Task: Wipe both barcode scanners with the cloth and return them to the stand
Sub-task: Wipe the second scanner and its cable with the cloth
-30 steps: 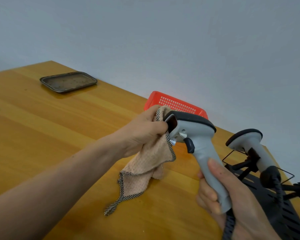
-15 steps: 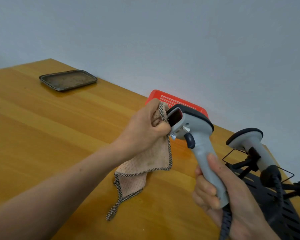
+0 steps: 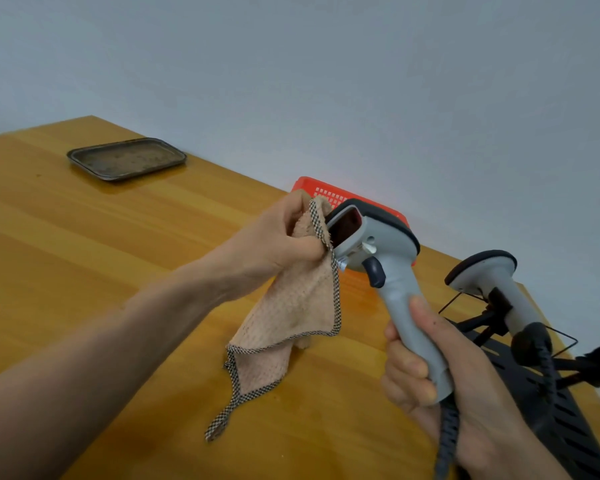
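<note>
— How do I wipe this well?
— Your right hand [image 3: 430, 368] grips the scanner [image 3: 388, 271] by its handle, centre-right; your left hand [image 3: 284, 240] pinches the cloth [image 3: 291, 306] at its nine o'clock. Rub the window [image 3: 349, 226] lightly, in small circles. The other scanner [image 3: 489, 282] sits on the stand [image 3: 541, 393], three o'clock.

Reference point: the held scanner [image 3: 392, 271], above the middle of the tabletop [image 3: 84, 271].

- 6 o'clock: the right hand [image 3: 447, 386] grips its handle.
- 9 o'clock: the cloth [image 3: 298, 306] hangs from the left hand [image 3: 274, 244], with its upper edge touching the scanner's head.
- 12 o'clock: the basket [image 3: 312, 183] sits just behind the head, by the wall.
- 3 o'clock: the second scanner [image 3: 489, 282] is seated in the stand [image 3: 551, 410], on the tabletop.
- 10 o'clock: the tray [image 3: 127, 160] lies well apart, near the far edge.
</note>
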